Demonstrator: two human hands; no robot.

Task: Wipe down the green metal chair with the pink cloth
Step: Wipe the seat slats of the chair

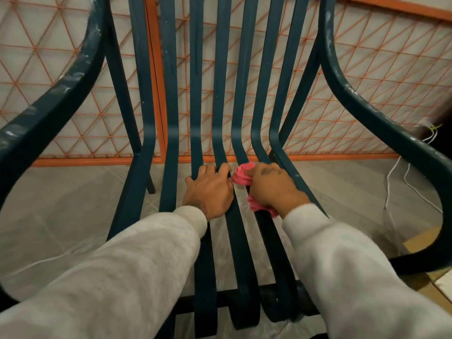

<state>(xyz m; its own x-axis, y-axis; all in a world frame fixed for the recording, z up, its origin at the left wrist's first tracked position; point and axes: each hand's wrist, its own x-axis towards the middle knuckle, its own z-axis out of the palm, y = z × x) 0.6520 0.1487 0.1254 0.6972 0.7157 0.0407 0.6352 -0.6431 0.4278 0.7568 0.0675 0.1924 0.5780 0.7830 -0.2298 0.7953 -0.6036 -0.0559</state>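
Observation:
The green metal chair fills the view, with long flat slats running down the back and curving forward into the seat. My right hand holds the bunched pink cloth pressed on the seat slats near the bend, right of centre. My left hand grips the middle seat slats just left of the cloth, fingers curled around them. Both arms wear light grey sleeves. Part of the cloth is hidden under my right hand.
Curved armrests with white scuffs rise at the left and right. Behind the chair stands an orange-framed mesh panel. White cables trail on the tiled floor at the right.

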